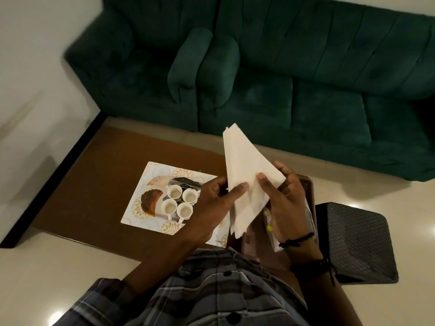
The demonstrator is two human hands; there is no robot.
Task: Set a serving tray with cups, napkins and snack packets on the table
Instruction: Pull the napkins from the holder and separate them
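A white paper napkin (244, 175), folded into a long triangle, is held up above the table between both hands. My left hand (215, 203) pinches its left edge with thumb and fingers. My right hand (288, 201) grips its right corner. Below and to the left lies a patterned white serving tray (141, 205) on the brown table (106, 165). Several small white cups (180, 201) stand close together on the tray. A clear snack packet (270, 228) shows partly under my right hand; most of it is hidden.
A dark green sofa (282, 67) runs along the far side of the table, with an armchair (131, 62) beside it. A black perforated stool or bin (357, 243) stands at the right. A brown container (310, 196) sits under my right hand. Pale tiled floor (42, 278) surrounds everything.
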